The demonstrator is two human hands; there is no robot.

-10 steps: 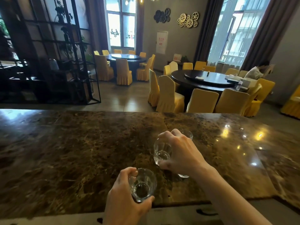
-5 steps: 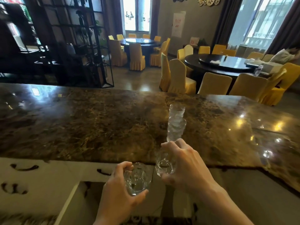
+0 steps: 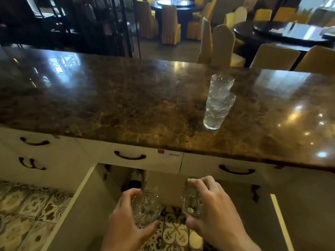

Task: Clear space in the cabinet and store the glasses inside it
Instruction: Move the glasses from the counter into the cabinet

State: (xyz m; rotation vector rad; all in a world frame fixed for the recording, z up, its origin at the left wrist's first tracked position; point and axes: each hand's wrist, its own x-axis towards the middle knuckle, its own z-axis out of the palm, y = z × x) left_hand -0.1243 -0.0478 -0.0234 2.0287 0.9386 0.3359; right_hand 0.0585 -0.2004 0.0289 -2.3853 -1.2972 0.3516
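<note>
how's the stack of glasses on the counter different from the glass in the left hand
The stack of glasses stands on the marble counter, untouched; the single glass is held in the air by the left hand, below the counter edge, in front of the open cabinet doors. The stack is several glasses nested into a tall leaning column; the held one is short and alone. Both are clear, patterned glass.
</note>
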